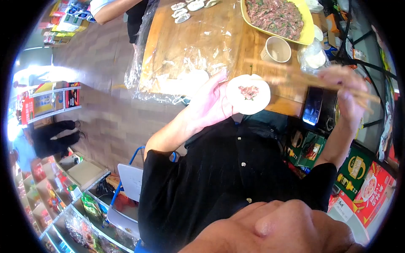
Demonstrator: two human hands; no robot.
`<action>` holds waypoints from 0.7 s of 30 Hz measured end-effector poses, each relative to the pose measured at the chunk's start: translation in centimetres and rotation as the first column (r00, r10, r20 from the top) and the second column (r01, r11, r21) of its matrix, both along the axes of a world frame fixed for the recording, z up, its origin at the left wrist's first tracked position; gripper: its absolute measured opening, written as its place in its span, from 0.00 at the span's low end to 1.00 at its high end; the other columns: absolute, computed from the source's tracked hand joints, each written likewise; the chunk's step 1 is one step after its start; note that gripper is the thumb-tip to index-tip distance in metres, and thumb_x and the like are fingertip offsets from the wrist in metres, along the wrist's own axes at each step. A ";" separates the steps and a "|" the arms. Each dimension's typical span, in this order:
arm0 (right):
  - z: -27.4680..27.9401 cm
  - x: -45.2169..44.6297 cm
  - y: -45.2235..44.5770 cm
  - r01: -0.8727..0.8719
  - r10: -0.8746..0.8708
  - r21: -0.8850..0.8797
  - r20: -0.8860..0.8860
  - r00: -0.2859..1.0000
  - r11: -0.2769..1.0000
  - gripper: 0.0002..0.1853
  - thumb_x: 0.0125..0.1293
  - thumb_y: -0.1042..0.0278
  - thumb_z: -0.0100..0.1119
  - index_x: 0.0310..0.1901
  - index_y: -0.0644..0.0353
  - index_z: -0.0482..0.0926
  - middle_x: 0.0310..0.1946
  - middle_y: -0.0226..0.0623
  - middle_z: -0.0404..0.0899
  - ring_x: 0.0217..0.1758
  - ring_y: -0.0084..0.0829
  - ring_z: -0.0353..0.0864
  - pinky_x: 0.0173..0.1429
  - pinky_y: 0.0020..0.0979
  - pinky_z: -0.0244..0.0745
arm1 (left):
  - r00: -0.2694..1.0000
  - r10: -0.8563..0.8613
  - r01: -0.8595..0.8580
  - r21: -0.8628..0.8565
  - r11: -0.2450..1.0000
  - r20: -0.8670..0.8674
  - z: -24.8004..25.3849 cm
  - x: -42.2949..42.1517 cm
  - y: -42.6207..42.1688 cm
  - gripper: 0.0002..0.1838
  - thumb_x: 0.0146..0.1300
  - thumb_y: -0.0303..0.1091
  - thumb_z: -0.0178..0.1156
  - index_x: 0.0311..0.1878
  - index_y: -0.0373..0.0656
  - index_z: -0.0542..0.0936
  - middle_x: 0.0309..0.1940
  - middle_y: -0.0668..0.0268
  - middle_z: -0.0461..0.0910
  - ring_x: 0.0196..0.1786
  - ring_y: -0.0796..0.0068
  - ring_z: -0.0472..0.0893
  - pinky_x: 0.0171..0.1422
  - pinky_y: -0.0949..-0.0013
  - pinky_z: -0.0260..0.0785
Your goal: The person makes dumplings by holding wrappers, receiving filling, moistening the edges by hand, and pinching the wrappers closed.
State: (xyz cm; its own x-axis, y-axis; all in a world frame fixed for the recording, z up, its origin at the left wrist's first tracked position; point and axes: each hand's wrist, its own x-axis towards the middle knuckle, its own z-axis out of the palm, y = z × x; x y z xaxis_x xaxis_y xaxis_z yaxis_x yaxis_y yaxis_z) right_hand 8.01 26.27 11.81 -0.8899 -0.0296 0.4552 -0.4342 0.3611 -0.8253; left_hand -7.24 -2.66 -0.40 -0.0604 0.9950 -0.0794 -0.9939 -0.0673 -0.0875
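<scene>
On my left hand (213, 99) rests a round white dumpling wrapper (260, 101), gripped at its left edge. A small mound of minced meat filling (248, 92) lies in the middle of the wrapper. My right hand (348, 90) is closed around wooden chopsticks (312, 79), which are smeared by motion and point left toward the wrapper. Beyond, a yellow tray (310, 38) holds a large mass of minced meat with green bits. A paper cup (276, 49) stands between the tray and the chopsticks.
Several shaped dumplings (182, 17) lie at the far end of the wooden table (190, 40), partly covered in clear plastic film (135, 76). A bag of wrappers (314, 57) and a lit phone (313, 105) are at right. Another person's arm (114, 10) shows at upper left.
</scene>
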 end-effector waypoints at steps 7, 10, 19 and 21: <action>-2.5 -5.1 3.1 0.517 -0.500 -0.041 0.201 0.842 0.855 0.14 0.71 0.66 0.56 0.50 0.68 0.79 0.45 0.40 0.84 0.51 0.27 0.81 0.58 0.28 0.75 | 0.994 0.009 -0.020 -0.097 0.995 -0.113 -0.9 0.1 -0.2 0.32 0.76 0.51 0.34 0.68 0.29 0.63 0.65 0.49 0.70 0.67 0.55 0.71 0.72 0.53 0.63; -4.1 -7.3 3.0 0.486 -0.486 0.039 0.155 0.860 0.873 0.13 0.69 0.66 0.59 0.48 0.65 0.82 0.43 0.33 0.84 0.46 0.22 0.81 0.52 0.26 0.76 | 0.995 0.008 -0.018 -0.105 0.994 -0.095 -1.0 0.0 -0.2 0.32 0.76 0.50 0.34 0.68 0.29 0.62 0.65 0.49 0.70 0.67 0.55 0.71 0.72 0.53 0.63; -5.8 -10.1 3.1 0.418 -0.456 0.205 0.194 0.869 0.885 0.11 0.67 0.65 0.63 0.44 0.63 0.83 0.40 0.29 0.85 0.43 0.18 0.80 0.51 0.23 0.74 | 0.992 -0.002 -0.020 -0.175 0.984 -0.123 -1.6 -0.6 0.1 0.33 0.76 0.51 0.35 0.70 0.31 0.61 0.66 0.48 0.68 0.68 0.55 0.71 0.72 0.54 0.63; -5.7 -9.9 3.2 0.423 -0.461 0.190 0.245 0.853 0.886 0.11 0.67 0.65 0.62 0.44 0.63 0.83 0.40 0.28 0.85 0.43 0.18 0.80 0.50 0.22 0.74 | 0.993 -0.002 -0.016 -0.155 0.988 -0.115 -1.9 -0.6 0.1 0.33 0.76 0.51 0.36 0.70 0.31 0.61 0.66 0.48 0.68 0.68 0.55 0.71 0.72 0.54 0.63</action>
